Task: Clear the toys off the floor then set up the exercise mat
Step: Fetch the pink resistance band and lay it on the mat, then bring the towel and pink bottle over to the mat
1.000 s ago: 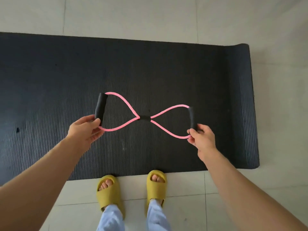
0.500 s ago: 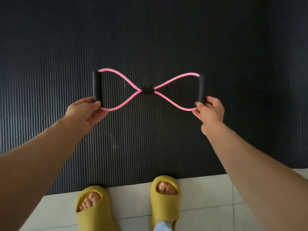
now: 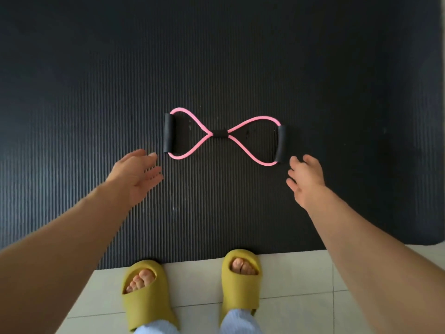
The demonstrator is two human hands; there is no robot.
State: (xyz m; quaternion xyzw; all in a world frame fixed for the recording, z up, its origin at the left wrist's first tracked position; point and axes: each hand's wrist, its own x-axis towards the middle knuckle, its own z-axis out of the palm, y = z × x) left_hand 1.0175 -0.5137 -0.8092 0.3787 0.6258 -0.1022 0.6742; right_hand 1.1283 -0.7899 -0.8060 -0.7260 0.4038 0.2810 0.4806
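Note:
A black ribbed exercise mat [image 3: 96,92] lies unrolled and fills most of the view. On it rests a pink figure-eight resistance band [image 3: 199,127] with a black foam handle at each end and a black centre sleeve. My left hand [image 3: 137,174] hovers just below and left of the left handle, fingers straight, holding nothing. My right hand [image 3: 305,179] is just below the right handle, fingers relaxed and spread, not touching the band.
My two feet in yellow slippers [image 3: 147,292] stand on pale floor tiles [image 3: 301,280] right at the mat's near edge. The mat's right end [image 3: 433,232] shows at the lower right.
Both hands have let go of the band's handles and pulled back toward me. The band now lies flat on the mat. The view has dropped closer to the mat.

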